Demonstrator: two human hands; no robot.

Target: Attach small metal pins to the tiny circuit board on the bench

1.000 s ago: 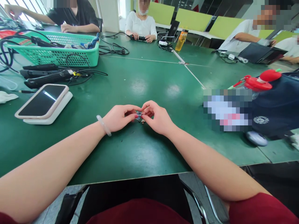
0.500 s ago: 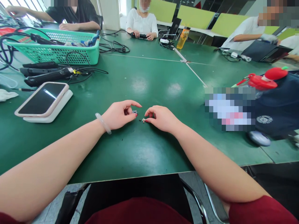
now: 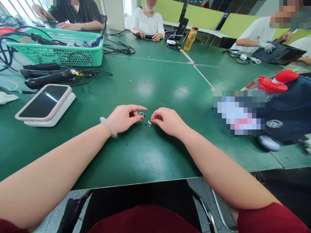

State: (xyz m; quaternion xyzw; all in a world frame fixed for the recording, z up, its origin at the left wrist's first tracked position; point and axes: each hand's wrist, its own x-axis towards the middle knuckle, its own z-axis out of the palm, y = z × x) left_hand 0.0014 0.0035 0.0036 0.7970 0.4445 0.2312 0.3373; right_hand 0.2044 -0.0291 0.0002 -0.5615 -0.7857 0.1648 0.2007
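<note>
My left hand [image 3: 124,118] is over the green table [image 3: 102,165], its index finger stretched out. At its thumb tip is a small dark-grey part [image 3: 142,114], gripped by the thumb and a curled finger; its kind is too small to tell. Facing it, my right hand [image 3: 168,121] has thumb and index finger pinched together at a tiny pale part [image 3: 149,122]. Just below that lies a reddish-brown speck [image 3: 149,126]. A tiny black piece [image 3: 145,124] rests on the table between the hands. Another dark bit [image 3: 127,144] lies nearer the front edge.
To the left are a phone [image 3: 45,102] on a white box, black handheld devices [image 3: 51,77] with cables and a green basket [image 3: 70,58]. A mouse [image 3: 269,143] and dark bag [image 3: 289,110] are at right. An orange bottle [image 3: 190,39] stands farther back; several people sit around.
The dark-grey part has shifted slightly up and right with my left thumb. My right hand has risen a little. At back right, a person's gloved hand has moved left over the black case.
</note>
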